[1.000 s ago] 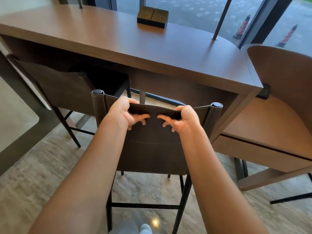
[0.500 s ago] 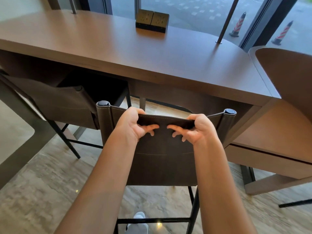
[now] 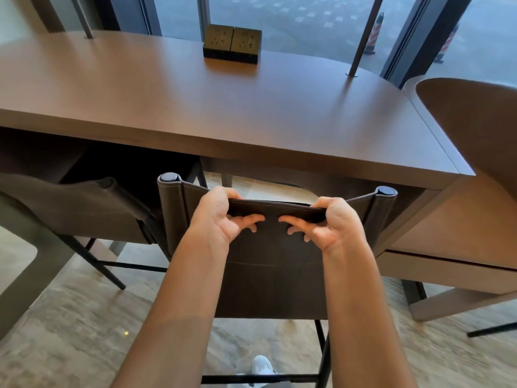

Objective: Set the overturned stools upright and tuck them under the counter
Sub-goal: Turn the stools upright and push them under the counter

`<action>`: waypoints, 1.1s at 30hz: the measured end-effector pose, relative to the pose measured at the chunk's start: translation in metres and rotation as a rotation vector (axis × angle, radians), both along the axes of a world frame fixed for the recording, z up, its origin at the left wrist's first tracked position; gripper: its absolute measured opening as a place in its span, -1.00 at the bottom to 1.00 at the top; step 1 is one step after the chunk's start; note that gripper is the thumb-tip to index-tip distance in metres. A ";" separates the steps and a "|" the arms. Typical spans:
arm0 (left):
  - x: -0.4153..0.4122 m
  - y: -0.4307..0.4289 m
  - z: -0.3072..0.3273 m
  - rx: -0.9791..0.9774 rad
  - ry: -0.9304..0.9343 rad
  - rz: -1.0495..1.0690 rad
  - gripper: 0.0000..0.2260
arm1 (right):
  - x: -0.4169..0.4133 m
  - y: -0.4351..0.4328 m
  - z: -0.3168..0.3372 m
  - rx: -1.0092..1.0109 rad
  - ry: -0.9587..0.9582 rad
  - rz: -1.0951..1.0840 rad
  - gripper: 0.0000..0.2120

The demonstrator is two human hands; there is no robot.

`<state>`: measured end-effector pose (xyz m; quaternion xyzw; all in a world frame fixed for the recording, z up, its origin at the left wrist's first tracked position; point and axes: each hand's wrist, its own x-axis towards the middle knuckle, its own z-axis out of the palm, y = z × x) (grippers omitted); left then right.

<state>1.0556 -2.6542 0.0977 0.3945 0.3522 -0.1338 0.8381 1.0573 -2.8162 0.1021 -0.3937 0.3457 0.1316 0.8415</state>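
A dark brown leather-backed stool (image 3: 274,275) stands upright in front of me, its backrest top just below the near edge of the wooden counter (image 3: 223,107). My left hand (image 3: 221,217) and my right hand (image 3: 333,225) both grip the top edge of its backrest, fingers curled over the leather. The stool's seat is hidden under the counter and behind the backrest. A second stool of the same kind (image 3: 81,208) stands upright to the left, partly under the counter.
A twin socket block (image 3: 232,44) sits at the counter's far side, with thin metal posts (image 3: 361,37) rising from the top. A curved wooden bench (image 3: 470,169) adjoins at the right. Stone floor lies below; a white shoe (image 3: 261,365) shows under the stool.
The stool and both hands have moved forward toward the counter, and my view has come closer over the counter top. The grip of both hands is unchanged.
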 end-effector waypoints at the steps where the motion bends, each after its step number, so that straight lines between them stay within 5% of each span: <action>1: 0.007 -0.001 0.002 0.015 -0.014 -0.009 -0.77 | 0.005 -0.001 0.000 0.002 -0.014 -0.019 -0.65; 4: 0.024 -0.006 0.009 0.048 -0.080 -0.027 -0.84 | 0.021 -0.006 0.002 -0.005 -0.059 -0.054 -0.59; 10: 0.044 -0.013 0.003 0.074 -0.179 0.004 -0.86 | 0.038 -0.004 -0.008 0.007 -0.156 -0.093 -0.81; 27: 0.077 0.001 -0.055 0.077 -0.238 -0.051 -0.78 | 0.059 0.020 -0.080 -0.019 -0.211 -0.221 -0.57; 33: 0.080 0.030 -0.067 0.052 -0.236 -0.059 -0.67 | 0.048 0.045 -0.082 0.018 -0.228 -0.181 -0.78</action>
